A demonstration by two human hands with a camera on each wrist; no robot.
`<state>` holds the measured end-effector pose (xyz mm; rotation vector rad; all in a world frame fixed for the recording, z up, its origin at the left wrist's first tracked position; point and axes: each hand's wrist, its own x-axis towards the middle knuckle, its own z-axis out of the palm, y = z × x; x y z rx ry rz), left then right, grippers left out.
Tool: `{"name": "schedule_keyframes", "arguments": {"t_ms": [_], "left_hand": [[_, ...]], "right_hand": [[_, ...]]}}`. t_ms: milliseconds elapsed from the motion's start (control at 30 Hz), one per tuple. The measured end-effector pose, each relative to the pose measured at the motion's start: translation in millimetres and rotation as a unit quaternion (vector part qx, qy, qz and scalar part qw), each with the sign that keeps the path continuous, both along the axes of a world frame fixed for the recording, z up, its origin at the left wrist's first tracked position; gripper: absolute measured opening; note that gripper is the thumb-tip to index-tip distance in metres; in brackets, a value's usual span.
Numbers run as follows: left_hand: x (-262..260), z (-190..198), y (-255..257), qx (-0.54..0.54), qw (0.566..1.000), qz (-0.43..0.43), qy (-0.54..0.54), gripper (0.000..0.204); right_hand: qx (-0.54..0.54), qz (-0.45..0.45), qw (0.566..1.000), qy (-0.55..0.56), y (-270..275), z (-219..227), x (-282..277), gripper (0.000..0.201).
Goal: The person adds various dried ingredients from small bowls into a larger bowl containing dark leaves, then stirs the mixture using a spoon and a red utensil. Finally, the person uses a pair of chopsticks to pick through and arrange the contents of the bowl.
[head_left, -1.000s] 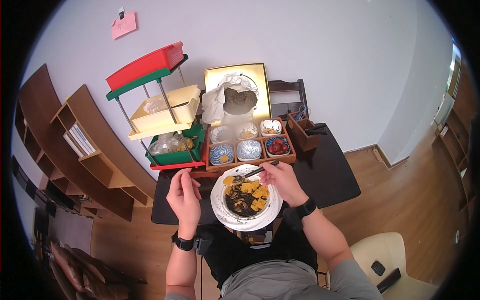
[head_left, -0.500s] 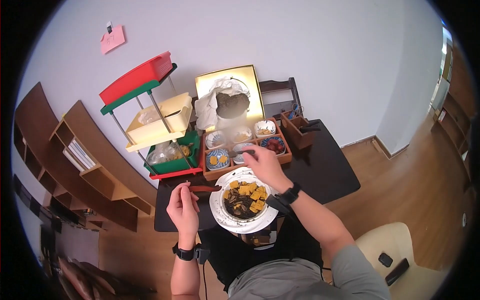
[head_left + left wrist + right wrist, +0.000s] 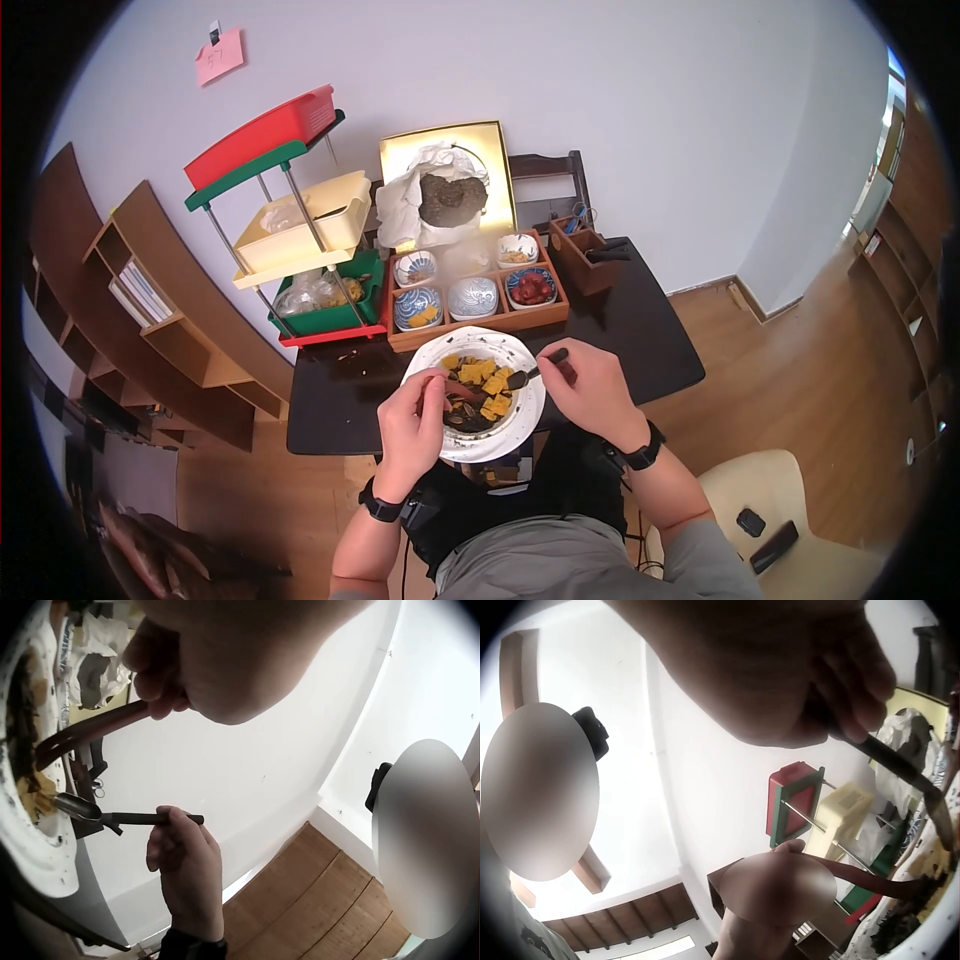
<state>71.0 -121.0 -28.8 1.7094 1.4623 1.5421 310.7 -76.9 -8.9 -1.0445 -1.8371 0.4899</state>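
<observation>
The left hand (image 3: 412,430) pinches a reddish-brown wooden tool (image 3: 94,726), whose far end reaches into the food in a white bowl. Between the right hand's (image 3: 597,395) fingers and thumb is the dark handle of a small metal spoon (image 3: 79,808). The spoon's head is low over the bowl's right part, at the yellow pieces (image 3: 494,406). Dark, shredded and seed-like bits lie among these pieces. A wide white rim (image 3: 530,425) with dark specks surrounds the food. In the right wrist view, the spoon (image 3: 936,814) and wooden tool (image 3: 866,880) converge on the food.
Behind the bowl stands a wooden tray (image 3: 490,325) with patterned cups, one holding red fruit (image 3: 531,288). A tiered rack (image 3: 300,262) is at left, a gold box (image 3: 498,150) behind, a wooden holder (image 3: 582,262) at right. Crumbs (image 3: 348,356) lie on the dark table.
The right hand has come back from over the tray to the bowl's right side with the spoon. The left hand has moved right, bringing the wooden tool's end into the food.
</observation>
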Motion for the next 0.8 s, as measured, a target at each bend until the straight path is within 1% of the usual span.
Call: {"name": "schedule_keyframes", "arguments": {"t_ms": [67, 100, 200, 400, 500, 667, 800], "left_hand": [[3.4, -1.0, 1.5, 0.018, 0.999, 0.005, 0.042, 0.02], [4.8, -1.7, 0.8, 0.005, 0.999, 0.011, 0.044, 0.019], [5.0, -2.6, 0.9, 0.021, 0.998, 0.009, 0.051, 0.019], [0.9, -3.4, 1.9, -0.025, 0.999, 0.015, 0.024, 0.018], [0.8, -8.0, 4.4, -0.025, 0.999, 0.025, -0.003, 0.019], [1.8, -9.9, 8.0, -0.016, 1.0, 0.022, 0.006, 0.019], [3.4, -9.6, 8.8, -0.022, 1.0, 0.017, 0.005, 0.02]], "right_hand": [[-0.017, 0.014, 1.0, 0.005, 2.8, -5.1, 0.6, 0.012], [-0.017, 0.016, 1.0, 0.009, 3.7, -7.2, 0.3, 0.012], [-0.021, 0.014, 0.999, 0.024, 3.4, -12.6, -1.8, 0.012], [-0.011, -0.007, 0.999, 0.048, 7.9, -22.9, -5.4, 0.013], [-0.024, -0.008, 0.999, 0.047, 9.2, -26.6, -4.4, 0.014], [-0.056, -0.005, 0.996, 0.064, 6.2, -31.3, -3.8, 0.016], [-0.042, -0.011, 0.997, 0.066, 5.9, -38.6, -2.6, 0.019]]}}
